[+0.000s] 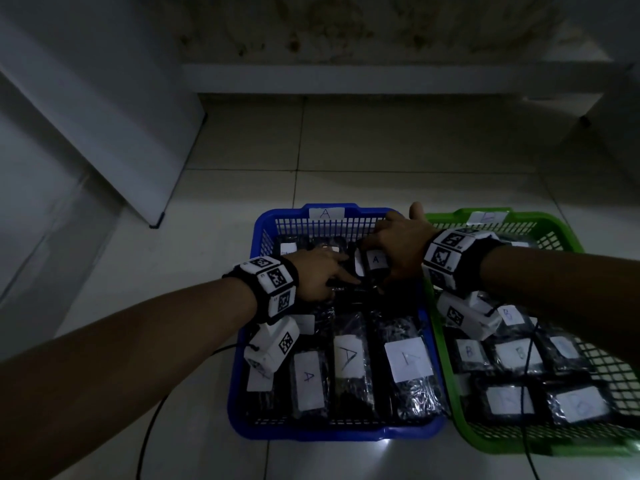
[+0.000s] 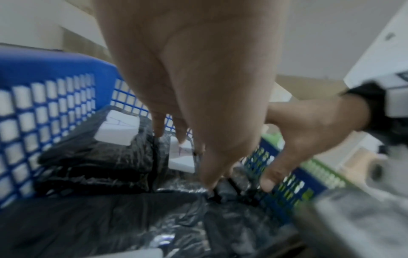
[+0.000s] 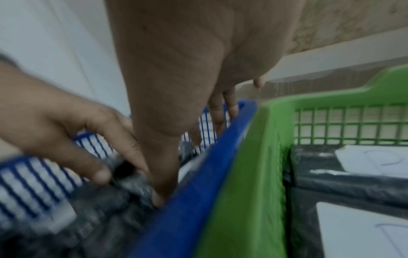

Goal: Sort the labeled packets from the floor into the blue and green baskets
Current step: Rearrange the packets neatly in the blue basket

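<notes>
Packet in black plastic with a white "A" label (image 1: 372, 263) sits at the far right of the blue mesh basket (image 1: 263, 226), long axis pointing away, right hand (image 1: 401, 244) pinching it, left hand (image 1: 317, 271) straight-fingered at its near end. Left wrist view: fingertips (image 2: 207, 181) press black film. Right wrist view: green basket (image 3: 260, 157) touches the blue one, on pale floor tiles.

Two baskets side by side on floor
Left basket (image 1: 263, 233) touches right basket (image 1: 561, 237); packets (image 1: 349, 368) lie inside both
</notes>
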